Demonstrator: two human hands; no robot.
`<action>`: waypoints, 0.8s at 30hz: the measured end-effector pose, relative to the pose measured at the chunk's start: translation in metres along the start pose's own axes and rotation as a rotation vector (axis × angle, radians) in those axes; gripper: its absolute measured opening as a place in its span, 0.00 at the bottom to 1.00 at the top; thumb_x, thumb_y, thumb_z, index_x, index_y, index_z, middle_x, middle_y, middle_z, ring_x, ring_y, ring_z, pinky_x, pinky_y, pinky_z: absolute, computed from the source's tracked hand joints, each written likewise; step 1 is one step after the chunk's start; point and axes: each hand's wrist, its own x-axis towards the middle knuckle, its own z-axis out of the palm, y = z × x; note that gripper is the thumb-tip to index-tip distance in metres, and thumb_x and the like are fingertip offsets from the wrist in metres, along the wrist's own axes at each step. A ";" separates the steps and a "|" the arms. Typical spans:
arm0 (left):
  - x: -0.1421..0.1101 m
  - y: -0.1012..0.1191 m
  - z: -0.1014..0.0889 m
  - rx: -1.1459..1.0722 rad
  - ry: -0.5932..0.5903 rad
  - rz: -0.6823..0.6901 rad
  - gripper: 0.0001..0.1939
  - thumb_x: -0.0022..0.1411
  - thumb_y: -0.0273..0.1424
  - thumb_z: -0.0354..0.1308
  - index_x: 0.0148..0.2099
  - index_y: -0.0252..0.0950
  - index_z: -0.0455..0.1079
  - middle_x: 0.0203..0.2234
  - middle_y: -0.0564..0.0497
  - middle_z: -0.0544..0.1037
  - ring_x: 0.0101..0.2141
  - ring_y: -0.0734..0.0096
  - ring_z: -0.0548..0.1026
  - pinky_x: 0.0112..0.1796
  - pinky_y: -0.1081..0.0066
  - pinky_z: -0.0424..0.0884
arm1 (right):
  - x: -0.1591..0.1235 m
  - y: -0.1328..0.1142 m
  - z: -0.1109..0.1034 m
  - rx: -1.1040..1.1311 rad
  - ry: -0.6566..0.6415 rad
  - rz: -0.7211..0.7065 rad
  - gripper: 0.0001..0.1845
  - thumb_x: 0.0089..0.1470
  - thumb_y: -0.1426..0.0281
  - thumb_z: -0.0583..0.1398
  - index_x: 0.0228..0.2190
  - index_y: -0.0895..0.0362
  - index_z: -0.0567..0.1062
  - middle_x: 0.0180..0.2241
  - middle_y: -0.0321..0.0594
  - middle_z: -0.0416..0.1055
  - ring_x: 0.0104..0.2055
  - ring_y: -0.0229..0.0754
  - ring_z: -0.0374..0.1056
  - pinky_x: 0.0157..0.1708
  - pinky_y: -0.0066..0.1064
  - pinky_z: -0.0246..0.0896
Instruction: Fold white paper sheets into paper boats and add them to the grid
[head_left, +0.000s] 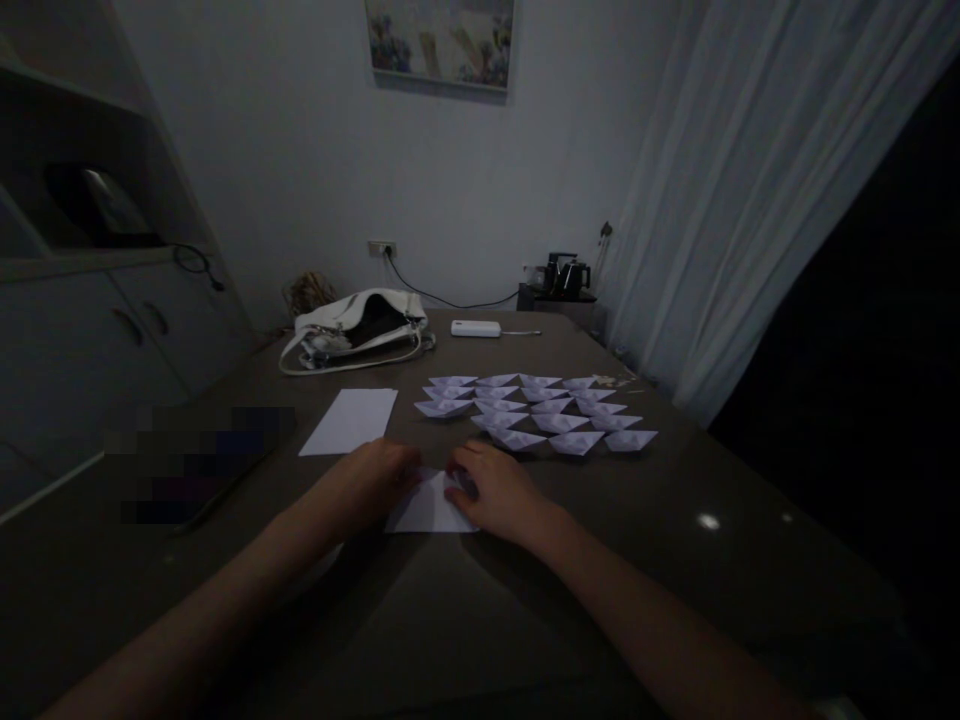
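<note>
A white sheet of paper (431, 512) lies on the dark table in front of me, its top corners apparently being folded inward. My left hand (384, 466) is curled over its upper left part, with the fingertips mostly hidden. On the other side, my right hand (495, 488) bends thumb and fingers around the upper right corner. Just beyond my hands stand several folded paper boats (576, 442) in rows. A stack of blank white paper (351, 420) lies beyond my left wrist. Part of another white paper (319, 570) shows beneath my left forearm.
At the table's far end sit a white handbag (360, 328) and a white power bank (475, 328) with a short cable. A blurred-out patch (202, 465) covers something at the left. Black kettles (568, 277) stand by the back wall, near a sheer curtain (720, 200).
</note>
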 end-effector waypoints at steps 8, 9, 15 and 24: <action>0.001 0.000 0.008 -0.087 0.088 -0.016 0.07 0.59 0.29 0.54 0.40 0.34 0.70 0.32 0.44 0.78 0.32 0.60 0.76 0.29 0.70 0.66 | -0.001 -0.002 -0.003 -0.004 -0.037 -0.010 0.11 0.53 0.69 0.59 0.39 0.58 0.75 0.37 0.42 0.68 0.39 0.41 0.66 0.37 0.30 0.58; 0.001 0.000 0.008 -0.095 0.098 -0.004 0.07 0.59 0.28 0.54 0.39 0.34 0.70 0.31 0.44 0.78 0.31 0.61 0.76 0.29 0.70 0.66 | -0.001 -0.002 -0.003 -0.002 -0.037 -0.012 0.11 0.53 0.70 0.59 0.39 0.58 0.75 0.37 0.42 0.68 0.39 0.41 0.66 0.37 0.30 0.58; 0.002 -0.001 0.007 -0.197 0.031 0.150 0.08 0.56 0.24 0.54 0.37 0.36 0.74 0.31 0.49 0.79 0.31 0.67 0.76 0.32 0.74 0.68 | -0.001 -0.001 -0.002 0.007 -0.045 0.013 0.14 0.53 0.69 0.60 0.42 0.57 0.75 0.39 0.44 0.68 0.42 0.43 0.66 0.41 0.32 0.59; -0.003 0.001 -0.001 -0.286 -0.077 0.267 0.09 0.59 0.27 0.56 0.40 0.38 0.77 0.35 0.49 0.81 0.35 0.66 0.78 0.37 0.74 0.68 | 0.001 -0.001 -0.003 0.034 -0.051 0.024 0.14 0.52 0.69 0.60 0.42 0.59 0.75 0.39 0.44 0.68 0.43 0.43 0.66 0.42 0.32 0.60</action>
